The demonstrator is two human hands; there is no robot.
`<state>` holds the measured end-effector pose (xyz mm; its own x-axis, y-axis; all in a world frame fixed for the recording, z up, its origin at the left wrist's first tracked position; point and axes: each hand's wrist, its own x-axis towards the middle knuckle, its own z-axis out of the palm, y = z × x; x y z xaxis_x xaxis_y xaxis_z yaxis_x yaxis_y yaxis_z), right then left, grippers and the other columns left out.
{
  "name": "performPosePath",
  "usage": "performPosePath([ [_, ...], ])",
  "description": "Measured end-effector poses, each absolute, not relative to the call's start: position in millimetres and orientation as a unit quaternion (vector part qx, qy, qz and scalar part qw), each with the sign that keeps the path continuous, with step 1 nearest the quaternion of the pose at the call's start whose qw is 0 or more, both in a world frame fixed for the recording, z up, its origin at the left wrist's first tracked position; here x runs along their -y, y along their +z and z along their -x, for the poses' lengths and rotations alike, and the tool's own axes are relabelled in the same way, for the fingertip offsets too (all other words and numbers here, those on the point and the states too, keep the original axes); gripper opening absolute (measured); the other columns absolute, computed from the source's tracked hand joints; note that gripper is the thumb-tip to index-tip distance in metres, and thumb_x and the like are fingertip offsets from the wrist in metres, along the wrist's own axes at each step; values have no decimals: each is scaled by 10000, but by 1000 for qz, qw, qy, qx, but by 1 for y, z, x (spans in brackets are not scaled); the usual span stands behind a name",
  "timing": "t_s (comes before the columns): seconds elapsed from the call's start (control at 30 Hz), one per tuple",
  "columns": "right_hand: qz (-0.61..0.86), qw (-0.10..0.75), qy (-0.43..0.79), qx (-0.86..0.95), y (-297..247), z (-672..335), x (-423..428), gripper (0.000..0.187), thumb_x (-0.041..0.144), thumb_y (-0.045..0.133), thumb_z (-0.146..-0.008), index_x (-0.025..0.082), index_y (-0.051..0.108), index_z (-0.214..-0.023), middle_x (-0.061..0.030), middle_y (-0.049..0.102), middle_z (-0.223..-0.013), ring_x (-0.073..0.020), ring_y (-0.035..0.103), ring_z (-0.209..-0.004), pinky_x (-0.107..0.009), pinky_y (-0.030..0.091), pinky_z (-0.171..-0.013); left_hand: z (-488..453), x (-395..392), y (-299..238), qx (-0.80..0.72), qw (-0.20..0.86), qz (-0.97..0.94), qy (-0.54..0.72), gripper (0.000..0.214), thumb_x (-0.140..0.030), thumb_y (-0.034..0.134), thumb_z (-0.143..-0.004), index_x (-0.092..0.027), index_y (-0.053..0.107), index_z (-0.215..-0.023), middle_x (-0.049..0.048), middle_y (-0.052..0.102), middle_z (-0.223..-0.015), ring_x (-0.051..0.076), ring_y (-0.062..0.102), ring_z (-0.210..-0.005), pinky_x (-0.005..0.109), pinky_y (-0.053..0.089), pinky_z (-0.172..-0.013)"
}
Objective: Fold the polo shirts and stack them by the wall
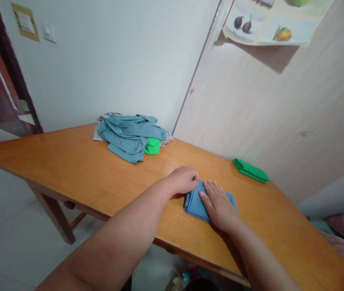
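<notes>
A blue cloth, folded into a compact layered bundle, lies on the wooden table in front of me. My right hand rests flat on top of it with the fingers stretched out. At the bundle's far left corner, my left hand has its fingers curled in and pinched at the fabric's edge. Part of the blue cloth is hidden under my right hand, and the left fingertips are partly out of sight.
A loose heap of grey-green clothes sits by the wall, with a bright green cloth poking out. A folded green cloth lies at the table's back right edge. A fruit poster hangs above.
</notes>
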<state>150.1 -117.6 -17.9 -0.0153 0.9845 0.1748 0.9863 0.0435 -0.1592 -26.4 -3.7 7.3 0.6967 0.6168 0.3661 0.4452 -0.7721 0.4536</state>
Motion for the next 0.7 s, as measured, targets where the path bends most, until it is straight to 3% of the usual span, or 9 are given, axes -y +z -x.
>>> performPosePath([
  [0.33,687,144,19,712,-15,-152,115,750,644,275,-985,127,419,-1509,-158,364,-1578,-291,223,-1502,-533,199,-1217,26,7,10,-296,150,-908,255,154,-239,583,-816,-203,720,-876,41,717,-933,196,638,-904,292,475,-806],
  [0.43,674,237,38,698,-8,-156,121,713,619,319,-985,129,457,-1484,-154,410,-1551,-272,278,-1486,-507,239,-1212,26,10,12,-292,136,-907,272,160,-246,572,-835,-203,715,-893,40,717,-931,198,635,-904,301,475,-821],
  [0.57,675,377,4,634,6,-170,144,627,599,393,-964,156,599,-1358,-152,558,-1438,-281,471,-1379,-491,347,-1164,26,14,15,-276,120,-894,333,172,-213,559,-835,-193,700,-931,45,713,-976,198,622,-936,312,468,-852],
  [0.7,696,435,1,571,9,-192,174,523,574,450,-937,208,680,-1232,-117,684,-1276,-294,617,-1212,-495,459,-1064,25,23,18,-237,112,-901,344,164,-181,531,-852,-189,685,-904,51,709,-959,198,611,-928,326,466,-853],
])
